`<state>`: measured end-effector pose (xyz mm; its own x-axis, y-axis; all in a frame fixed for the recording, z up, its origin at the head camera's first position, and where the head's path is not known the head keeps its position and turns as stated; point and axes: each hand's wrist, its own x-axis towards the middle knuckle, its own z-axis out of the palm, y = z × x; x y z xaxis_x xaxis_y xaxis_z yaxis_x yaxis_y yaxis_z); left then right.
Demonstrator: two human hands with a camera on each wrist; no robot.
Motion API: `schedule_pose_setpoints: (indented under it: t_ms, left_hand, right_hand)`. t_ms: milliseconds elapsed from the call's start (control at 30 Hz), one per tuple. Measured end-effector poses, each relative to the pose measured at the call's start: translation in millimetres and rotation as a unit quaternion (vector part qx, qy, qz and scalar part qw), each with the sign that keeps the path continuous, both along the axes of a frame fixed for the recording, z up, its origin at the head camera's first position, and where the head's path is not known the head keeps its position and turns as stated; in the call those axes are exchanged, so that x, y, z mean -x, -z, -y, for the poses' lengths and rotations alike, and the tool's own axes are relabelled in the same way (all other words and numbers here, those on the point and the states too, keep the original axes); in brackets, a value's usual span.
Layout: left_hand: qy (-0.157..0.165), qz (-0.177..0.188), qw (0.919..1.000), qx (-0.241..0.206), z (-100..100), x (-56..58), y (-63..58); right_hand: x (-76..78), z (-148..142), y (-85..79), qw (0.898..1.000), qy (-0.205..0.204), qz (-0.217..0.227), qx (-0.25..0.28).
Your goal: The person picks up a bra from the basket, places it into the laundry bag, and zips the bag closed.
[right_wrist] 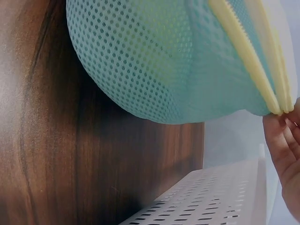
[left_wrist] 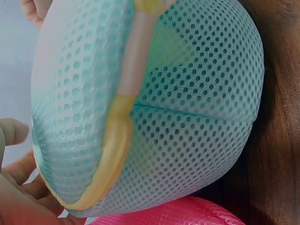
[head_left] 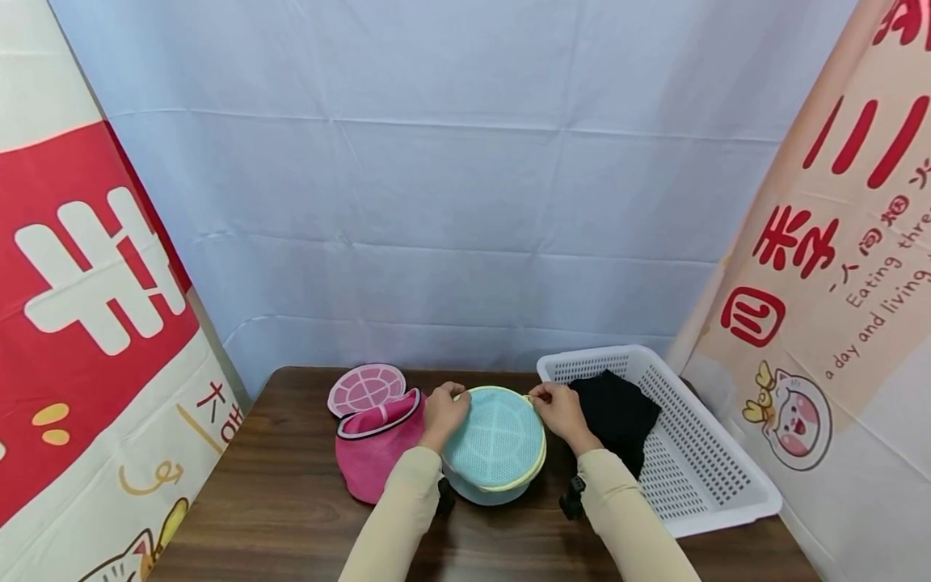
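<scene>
A round teal mesh laundry bag (head_left: 494, 440) with yellow zipper trim stands on the table between both hands, its lid facing up. My left hand (head_left: 445, 414) grips the lid's edge at the far left, fingers around the yellow rim in the left wrist view. With thumb and fingertips, my right hand (head_left: 558, 411) pinches the yellow zipper edge (right_wrist: 251, 65) at the far right. There the two zipper edges stand apart, meeting at the fingers. Something yellowish shows through the mesh (right_wrist: 161, 51). Left of it sits a pink mesh laundry bag (head_left: 374, 461) with its lid (head_left: 366, 390) flipped back.
At the right, a white plastic basket (head_left: 716, 477) with slotted walls holds a black cloth (head_left: 611, 416). The dark wooden table (head_left: 269, 501) reaches back to a pale blue curtain (head_left: 451, 194). Printed cloths hang on both sides.
</scene>
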<state>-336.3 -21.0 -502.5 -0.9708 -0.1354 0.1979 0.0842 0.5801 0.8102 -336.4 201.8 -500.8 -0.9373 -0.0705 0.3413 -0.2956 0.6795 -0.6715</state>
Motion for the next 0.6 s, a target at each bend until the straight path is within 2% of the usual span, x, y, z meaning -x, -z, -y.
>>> schedule_pose_setpoints:
  t_ms: [100,233,367,467,600]
  left_hand:
    - [0.014,-0.002,0.9998,-0.012,0.2,0.2,-1.2]
    - [0.023,0.017,0.9994,-0.021,-0.7,1.0,0.0]
    - [0.021,0.016,0.9993,-0.026,-2.0,2.5,3.1]
    - [0.016,0.015,0.9987,-0.045,-3.1,0.9,3.3]
    - [-0.004,0.043,0.9953,-0.087,-4.9,-3.2,1.8]
  right_hand:
    - [0.9,2.2,-2.7,1.0,-0.004,0.005,-0.004]
    - [0.8,5.2,-6.0,1.0,-0.014,0.013,-0.007]
    - [1.1,8.0,-8.2,1.0,-0.022,0.014,-0.007]
    - [0.9,9.2,-8.6,1.0,-0.022,0.02,-0.007]
    - [-0.3,10.1,-8.3,0.999,-0.027,0.027,-0.013]
